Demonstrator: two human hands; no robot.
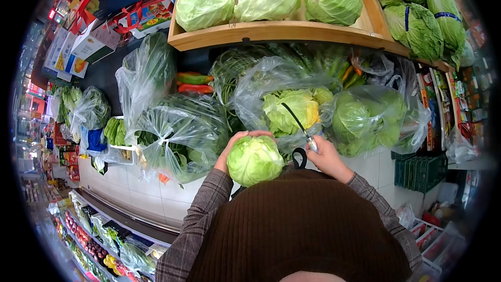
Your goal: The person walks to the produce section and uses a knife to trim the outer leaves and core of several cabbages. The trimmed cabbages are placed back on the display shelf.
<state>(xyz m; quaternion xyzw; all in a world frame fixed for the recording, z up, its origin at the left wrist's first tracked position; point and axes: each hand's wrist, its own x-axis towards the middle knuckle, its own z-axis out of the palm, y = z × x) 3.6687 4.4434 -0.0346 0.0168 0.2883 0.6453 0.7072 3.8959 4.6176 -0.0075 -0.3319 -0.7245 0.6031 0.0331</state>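
Observation:
My left hand (pixel 235 147) cups a round green lettuce head (pixel 254 160) from its left and far side, close to my body. A knife (pixel 294 118) with a thin dark blade and a silvery part at the handle is in my right hand (pixel 325 156), its blade slanting up and left, apart from the lettuce. Beyond the blade, an opened clear plastic bag (pixel 250 86) holds loose lettuce leaves (pixel 291 109), some yellowed. Right of it lies a clear bag of green heads (pixel 368 117). A tied bag of leafy greens (pixel 184 133) is left of my left hand.
A wooden crate (pixel 274 33) of pale green cabbages stands at the far side, with napa cabbages (pixel 415 27) at its right. Red and green peppers (pixel 195 83) lie left of centre. Fruit boxes (pixel 94 43) stand far left; a dark green plastic crate (pixel 420 172) is at right.

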